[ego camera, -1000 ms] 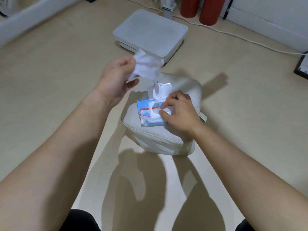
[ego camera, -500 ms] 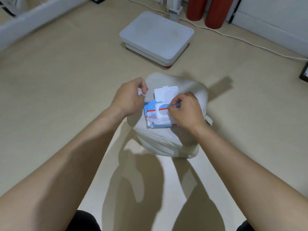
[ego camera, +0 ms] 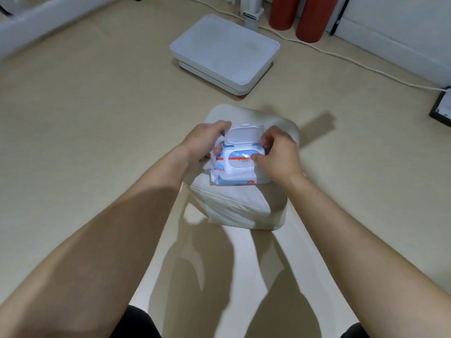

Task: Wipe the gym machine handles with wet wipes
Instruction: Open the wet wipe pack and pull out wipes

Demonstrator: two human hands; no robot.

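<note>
A blue-and-white pack of wet wipes (ego camera: 240, 175) lies on a white cushion (ego camera: 234, 206) on the floor, its white flip lid (ego camera: 244, 135) standing open. My left hand (ego camera: 203, 142) grips the pack's left end, with a crumpled white wipe (ego camera: 212, 162) bunched under its fingers. My right hand (ego camera: 277, 152) holds the pack's right end, thumb pressing on the dispenser opening and fingers curled behind the lid. No gym machine handle is in view.
A white flat platform (ego camera: 224, 50) like a scale sits on the beige floor ahead. Two red cylinders (ego camera: 305, 15) stand at the back right, a white cable (ego camera: 353, 61) runs across the floor, and a dark framed object (ego camera: 441, 108) lies at the right edge.
My left hand came down from the raised position with the pulled-out wipe and now sits against the pack's left end. My right hand shifted to the pack's right end. The view moved closer.
</note>
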